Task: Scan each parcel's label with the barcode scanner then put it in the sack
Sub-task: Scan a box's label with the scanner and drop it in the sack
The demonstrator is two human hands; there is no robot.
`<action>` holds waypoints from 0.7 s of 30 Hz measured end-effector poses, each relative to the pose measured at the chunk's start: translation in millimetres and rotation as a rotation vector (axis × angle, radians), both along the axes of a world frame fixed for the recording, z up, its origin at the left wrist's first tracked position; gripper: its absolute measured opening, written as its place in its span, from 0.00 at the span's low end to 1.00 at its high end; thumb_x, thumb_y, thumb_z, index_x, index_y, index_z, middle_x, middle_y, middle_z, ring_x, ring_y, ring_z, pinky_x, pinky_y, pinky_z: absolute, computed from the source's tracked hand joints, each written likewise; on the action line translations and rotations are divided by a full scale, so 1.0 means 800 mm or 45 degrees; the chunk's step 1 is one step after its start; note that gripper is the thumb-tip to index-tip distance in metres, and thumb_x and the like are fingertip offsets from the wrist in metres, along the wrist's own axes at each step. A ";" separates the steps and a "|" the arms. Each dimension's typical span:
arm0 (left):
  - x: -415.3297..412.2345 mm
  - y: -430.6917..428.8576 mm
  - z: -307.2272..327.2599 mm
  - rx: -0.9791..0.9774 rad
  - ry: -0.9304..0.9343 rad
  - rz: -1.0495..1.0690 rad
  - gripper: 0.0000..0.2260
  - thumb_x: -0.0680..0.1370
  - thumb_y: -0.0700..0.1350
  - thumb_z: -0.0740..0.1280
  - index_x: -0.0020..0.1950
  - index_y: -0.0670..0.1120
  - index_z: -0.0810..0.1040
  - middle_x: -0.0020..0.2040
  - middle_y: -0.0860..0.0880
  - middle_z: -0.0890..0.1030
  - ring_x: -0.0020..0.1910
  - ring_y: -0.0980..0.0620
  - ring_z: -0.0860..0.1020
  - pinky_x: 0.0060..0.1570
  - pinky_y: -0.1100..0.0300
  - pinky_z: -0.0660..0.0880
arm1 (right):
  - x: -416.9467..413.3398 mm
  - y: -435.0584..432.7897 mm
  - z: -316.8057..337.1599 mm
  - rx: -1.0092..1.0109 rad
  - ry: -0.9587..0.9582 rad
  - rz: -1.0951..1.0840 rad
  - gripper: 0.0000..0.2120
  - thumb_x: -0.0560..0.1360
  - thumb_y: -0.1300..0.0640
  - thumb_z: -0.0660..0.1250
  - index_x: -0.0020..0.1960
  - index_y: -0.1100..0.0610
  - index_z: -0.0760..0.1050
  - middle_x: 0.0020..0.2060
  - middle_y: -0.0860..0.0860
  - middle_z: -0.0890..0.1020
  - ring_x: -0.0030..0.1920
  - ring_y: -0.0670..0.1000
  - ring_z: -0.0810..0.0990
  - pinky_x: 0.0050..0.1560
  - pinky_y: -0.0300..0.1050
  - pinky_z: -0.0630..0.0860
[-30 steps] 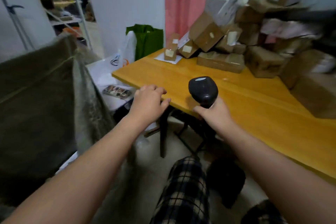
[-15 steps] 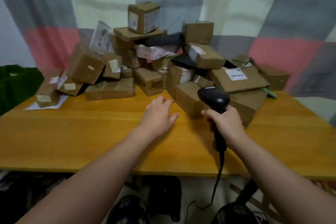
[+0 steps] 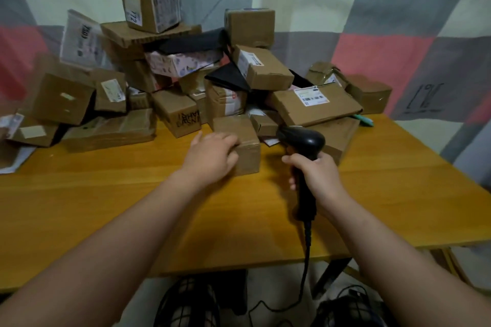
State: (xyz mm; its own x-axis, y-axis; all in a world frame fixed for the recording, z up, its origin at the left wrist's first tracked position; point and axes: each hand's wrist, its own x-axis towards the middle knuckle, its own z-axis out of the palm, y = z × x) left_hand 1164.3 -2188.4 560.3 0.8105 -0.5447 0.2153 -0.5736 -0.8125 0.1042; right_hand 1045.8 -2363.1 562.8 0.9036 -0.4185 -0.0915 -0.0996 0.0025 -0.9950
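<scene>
A heap of brown cardboard parcels (image 3: 164, 82) fills the back of the wooden table (image 3: 132, 207). A small brown parcel (image 3: 248, 152) stands at the front of the heap. My left hand (image 3: 212, 155) lies on its near left corner, fingers curled over the top edge. My right hand (image 3: 317, 175) grips the handle of the black barcode scanner (image 3: 305, 142), whose head points left toward that parcel from just to its right. A flat parcel with a white barcode label (image 3: 310, 97) lies behind the scanner. The sack is out of view.
The scanner's cable (image 3: 307, 260) hangs over the table's front edge to the floor. A checked curtain (image 3: 398, 34) hangs behind the heap. A green pen (image 3: 365, 120) lies at the back right. My knees show under the table's edge.
My view has swung from the sack on the left to the parcel heap. My left hand has reached forward onto the small front parcel. The scanner has moved up beside it.
</scene>
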 end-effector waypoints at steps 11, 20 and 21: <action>0.001 0.003 -0.012 -0.345 0.280 0.475 0.32 0.73 0.65 0.66 0.67 0.46 0.62 0.63 0.40 0.71 0.61 0.40 0.71 0.57 0.48 0.73 | -0.002 0.029 0.005 -0.055 -0.025 0.112 0.08 0.72 0.60 0.72 0.48 0.56 0.75 0.34 0.51 0.78 0.30 0.48 0.77 0.31 0.41 0.76; 0.003 -0.014 -0.005 -0.130 0.127 0.367 0.33 0.73 0.71 0.57 0.70 0.52 0.67 0.68 0.40 0.67 0.66 0.38 0.67 0.62 0.45 0.70 | -0.007 0.037 -0.005 -0.013 -0.023 0.036 0.07 0.73 0.60 0.71 0.48 0.56 0.75 0.34 0.52 0.78 0.30 0.48 0.76 0.31 0.40 0.75; 0.005 -0.014 -0.005 -0.155 0.141 0.391 0.33 0.73 0.71 0.58 0.68 0.50 0.67 0.67 0.41 0.68 0.65 0.39 0.68 0.60 0.45 0.71 | -0.009 0.037 -0.006 -0.022 -0.038 0.023 0.06 0.73 0.60 0.71 0.48 0.56 0.75 0.34 0.52 0.78 0.30 0.48 0.77 0.32 0.40 0.76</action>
State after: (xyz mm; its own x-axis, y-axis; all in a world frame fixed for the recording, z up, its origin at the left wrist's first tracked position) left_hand 1168.6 -2199.9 556.0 0.9547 -0.2473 0.1654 -0.2840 -0.9231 0.2591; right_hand 1039.0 -2333.3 558.2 0.9132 -0.4035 -0.0573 -0.0697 -0.0160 -0.9974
